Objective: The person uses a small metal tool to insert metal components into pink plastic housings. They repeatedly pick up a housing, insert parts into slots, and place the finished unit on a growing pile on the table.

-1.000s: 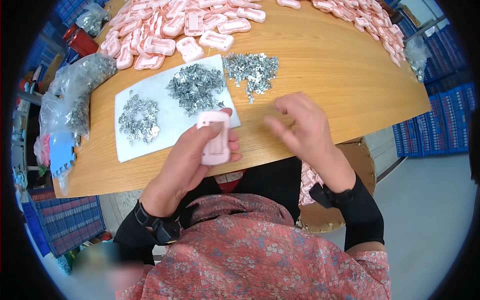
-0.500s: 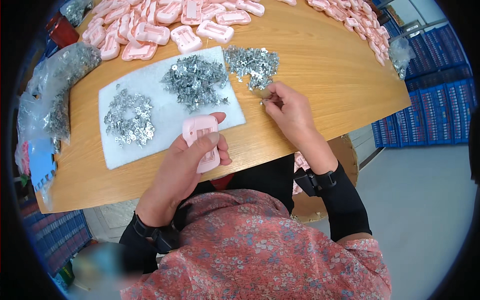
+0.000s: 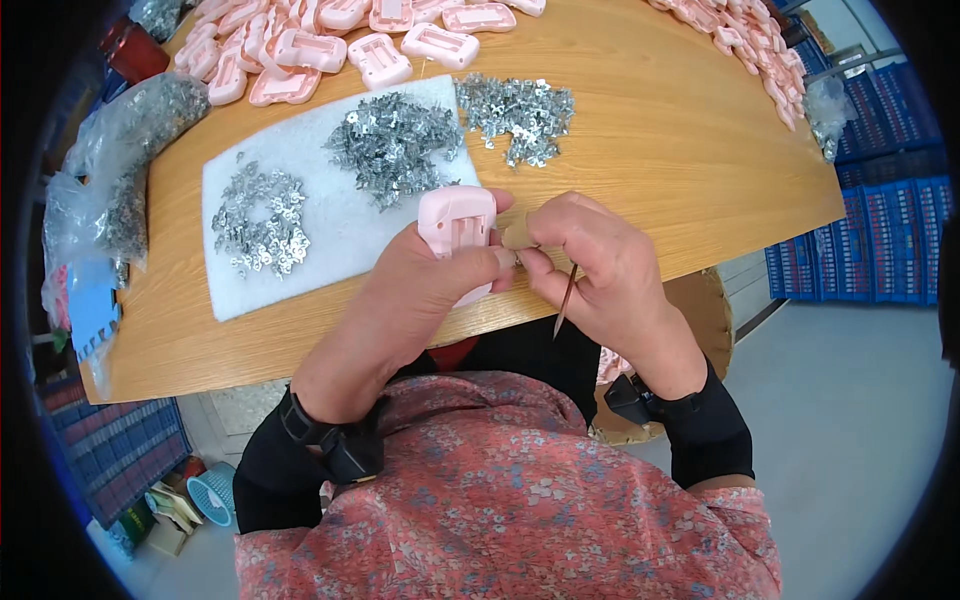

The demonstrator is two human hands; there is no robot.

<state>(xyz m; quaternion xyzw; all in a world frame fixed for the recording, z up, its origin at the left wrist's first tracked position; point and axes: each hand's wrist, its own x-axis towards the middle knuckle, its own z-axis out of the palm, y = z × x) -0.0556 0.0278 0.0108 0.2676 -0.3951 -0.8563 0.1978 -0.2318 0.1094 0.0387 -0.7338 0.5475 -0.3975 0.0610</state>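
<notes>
My left hand [image 3: 400, 280] grips a pale pink plastic casing [image 3: 456, 210] with a recessed slotted compartment, its thumb lying across the lower part. Close against the casing's right side, the fingertips of my right hand [image 3: 615, 265] are pinched together; whatever small piece is between them is hidden. A tan cover [image 3: 516, 237] wraps one fingertip there. From under the right hand sticks a thin pointed tool [image 3: 566, 303], tip toward me. Beyond the hands, small silvery metal clips lie in a left pile [image 3: 262, 220], a middle pile [image 3: 395, 145] and a right pile [image 3: 515, 115].
A white foam mat [image 3: 330, 245] carries two clip piles on the wooden table [image 3: 680, 150]. Many pink casings [image 3: 300, 50] are heaped at the far edge, more at far right [image 3: 735, 50]. Plastic bags of metal parts [image 3: 130, 180] and a red container [image 3: 135, 52] stand at left.
My right hand has come from the right clip pile toward me, up to the casing. My left hand has moved the casing right and slightly away from me. The pointed tool now shows.
</notes>
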